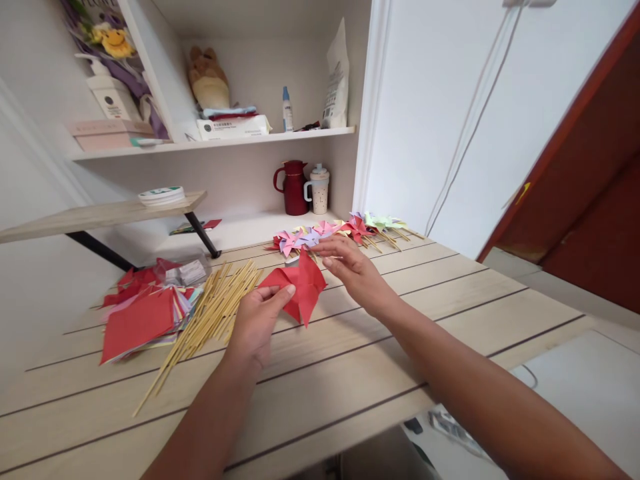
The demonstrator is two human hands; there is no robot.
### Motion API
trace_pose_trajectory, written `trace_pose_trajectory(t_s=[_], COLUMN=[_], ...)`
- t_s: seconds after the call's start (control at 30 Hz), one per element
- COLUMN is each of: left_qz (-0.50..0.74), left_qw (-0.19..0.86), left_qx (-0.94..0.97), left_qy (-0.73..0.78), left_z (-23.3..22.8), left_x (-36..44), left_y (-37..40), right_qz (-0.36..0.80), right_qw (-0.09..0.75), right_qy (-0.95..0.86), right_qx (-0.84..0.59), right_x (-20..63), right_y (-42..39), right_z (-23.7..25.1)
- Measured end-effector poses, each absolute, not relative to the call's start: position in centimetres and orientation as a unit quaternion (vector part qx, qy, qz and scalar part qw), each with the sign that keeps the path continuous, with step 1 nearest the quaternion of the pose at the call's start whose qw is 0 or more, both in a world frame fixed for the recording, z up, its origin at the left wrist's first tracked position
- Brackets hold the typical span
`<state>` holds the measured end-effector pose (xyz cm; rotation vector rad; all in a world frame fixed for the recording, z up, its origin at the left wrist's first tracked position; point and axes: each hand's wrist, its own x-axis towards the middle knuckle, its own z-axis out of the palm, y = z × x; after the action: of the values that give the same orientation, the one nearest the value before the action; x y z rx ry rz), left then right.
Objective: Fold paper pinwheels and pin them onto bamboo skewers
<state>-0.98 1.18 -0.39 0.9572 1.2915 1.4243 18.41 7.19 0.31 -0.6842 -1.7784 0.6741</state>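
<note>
Pinched between the thumb and fingers of my left hand (pixel 257 320) is a sheet of red paper (pixel 306 290), creased and cut, with its flaps standing up above the table. My right hand (pixel 353 270) is just to the right of the paper, its fingers stretched out and apparently apart from it. Behind the hands lie several finished paper pinwheels (pixel 320 233) in pink, purple, red and green, with sticks attached. A small round grey object (pixel 291 262) behind the red paper is mostly hidden.
Left of my hands lie loose bamboo sticks (pixel 215 307) and a stack of coloured paper sheets (pixel 137 323). A clear plastic box (pixel 187 272) holds small packets. Farther back stand a small raised shelf (pixel 110 217), a dark red jug (pixel 294 188) and a tumbler (pixel 319 190).
</note>
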Motion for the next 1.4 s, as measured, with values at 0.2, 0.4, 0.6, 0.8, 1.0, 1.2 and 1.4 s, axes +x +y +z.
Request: trace_pose_trajectory(t_s=[0.2,0.4,0.6,0.8,1.0,1.2,1.4], left_qz=[0.578,0.549,0.51,0.509,0.508,0.503,0.505], left_qw=[0.523,0.561,0.565,0.568,0.595,0.597,0.568], left_qx=[0.392,0.422,0.463,0.468,0.462,0.458,0.476], left_qy=[0.489,0.454,0.454,0.447,0.417,0.424,0.443], left_z=[-0.4,-0.3,-0.7,-0.5,-0.2,-0.1,-0.4], left_x=[-1.4,-1.5,-1.4,-1.5,-2.0,-1.9,-1.6], left_y=[1.2,1.1,1.1,1.1,0.9,0.9,0.9], right_qz=[0.259,0.255,0.255,0.257,0.294,0.308,0.306], right_qw=[0.509,0.49,0.474,0.5,0.483,0.444,0.442], right_qy=[-0.774,-0.789,-0.797,-0.781,-0.791,-0.805,-0.804], right_qx=[-0.273,-0.268,-0.274,-0.273,-0.234,-0.243,-0.253], right_x=[19.6,19.5,19.2,19.6,21.0,20.7,20.2], right_y=[7.7,7.7,7.4,7.8,8.2,7.7,7.2], right_z=[0.7,0.5,0.5,0.7,1.2,1.3,1.4])
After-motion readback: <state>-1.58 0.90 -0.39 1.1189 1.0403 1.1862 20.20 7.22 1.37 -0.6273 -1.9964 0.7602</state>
